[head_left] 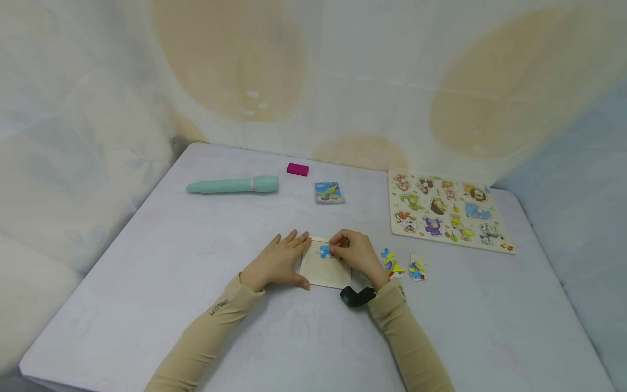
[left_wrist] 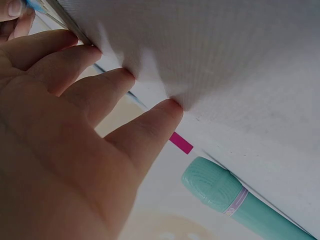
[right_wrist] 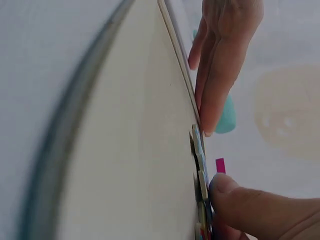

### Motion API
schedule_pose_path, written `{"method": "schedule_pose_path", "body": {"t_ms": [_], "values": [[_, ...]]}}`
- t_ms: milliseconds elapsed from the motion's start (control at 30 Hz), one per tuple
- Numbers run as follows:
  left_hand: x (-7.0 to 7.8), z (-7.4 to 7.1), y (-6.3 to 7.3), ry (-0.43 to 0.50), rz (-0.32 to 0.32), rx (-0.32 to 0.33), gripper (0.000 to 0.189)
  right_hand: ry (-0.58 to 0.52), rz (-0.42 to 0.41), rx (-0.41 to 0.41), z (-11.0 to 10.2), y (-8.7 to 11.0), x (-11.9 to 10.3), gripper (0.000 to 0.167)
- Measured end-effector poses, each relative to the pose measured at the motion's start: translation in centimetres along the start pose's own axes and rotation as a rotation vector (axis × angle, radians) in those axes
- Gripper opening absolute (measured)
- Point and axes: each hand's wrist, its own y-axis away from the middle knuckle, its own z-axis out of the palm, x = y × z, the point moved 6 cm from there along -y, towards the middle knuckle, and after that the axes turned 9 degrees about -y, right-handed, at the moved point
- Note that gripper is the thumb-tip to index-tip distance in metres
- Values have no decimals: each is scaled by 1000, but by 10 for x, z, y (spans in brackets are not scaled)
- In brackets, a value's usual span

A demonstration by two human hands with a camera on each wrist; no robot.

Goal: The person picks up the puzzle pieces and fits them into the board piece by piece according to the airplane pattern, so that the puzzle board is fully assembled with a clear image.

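A small square wooden puzzle board (head_left: 323,275) with a raised rim lies on the table between the hands. My left hand (head_left: 278,262) rests at its left edge, fingers spread and fairly straight, thumb by the near left corner. Over the upper part of the board, my right hand (head_left: 360,251) pinches a blue jigsaw piece (head_left: 324,251) between thumb and fingers. In the right wrist view, the thumb (right_wrist: 225,184) presses against pieces (right_wrist: 201,165) along the board's far side. The rest of the board's surface is bare wood. The right fingers partly hide the pieces.
Loose jigsaw pieces (head_left: 392,267) lie beside the right wrist, with another small pile (head_left: 417,269) further right. An animal puzzle board (head_left: 446,215) lies at the back right. Behind the hands are an airplane picture (head_left: 329,193), a magenta block (head_left: 297,169) and a teal microphone-shaped toy (head_left: 232,185).
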Motion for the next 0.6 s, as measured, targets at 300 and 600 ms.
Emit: {"method": "schedule_pose_path", "body": {"t_ms": [300, 600], "values": [[0, -1, 2, -2, -5, -11, 108, 121, -25, 76, 0, 0, -1, 14], [0, -2, 2, 13, -4, -15, 108, 233, 27, 100, -4, 3, 1, 21]]}}
